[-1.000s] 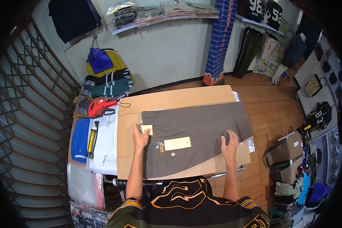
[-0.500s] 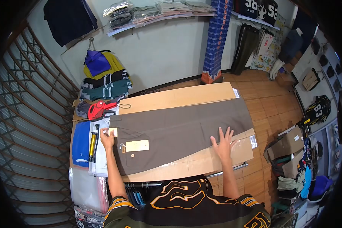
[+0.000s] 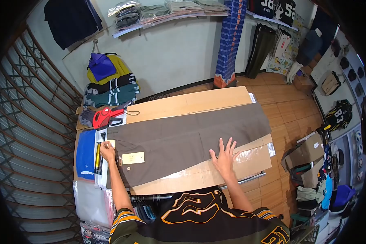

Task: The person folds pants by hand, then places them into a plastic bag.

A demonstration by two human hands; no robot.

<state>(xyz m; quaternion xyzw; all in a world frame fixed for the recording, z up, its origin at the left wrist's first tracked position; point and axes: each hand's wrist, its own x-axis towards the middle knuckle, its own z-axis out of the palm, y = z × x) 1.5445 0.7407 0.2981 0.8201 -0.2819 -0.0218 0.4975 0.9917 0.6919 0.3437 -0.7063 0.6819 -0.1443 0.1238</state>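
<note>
A pair of grey-brown trousers (image 3: 179, 138) lies folded lengthwise and flat across the table, waist end to the left. My left hand (image 3: 107, 152) is closed on the waist edge, beside a small cream label (image 3: 111, 143) that its fingers partly cover. A larger pale yellow tag (image 3: 133, 157) rests on the cloth near the waist, with a button (image 3: 129, 168) below it. My right hand (image 3: 224, 158) has its fingers spread over the lower edge of the trousers, touching the cloth, palm toward the cardboard (image 3: 207, 173) underneath.
Left of the trousers lie a red tape dispenser (image 3: 105, 117), a yellow-and-black hand pump (image 3: 98, 156) and a blue folded item (image 3: 86, 152). Stacked garments (image 3: 110, 95) stand behind. A metal rail (image 3: 248, 179) runs along the near side; an open carton (image 3: 303, 152) sits at right.
The trousers have slid left, and their waist end now reaches closer to the pump. Both my hands have moved left with them.
</note>
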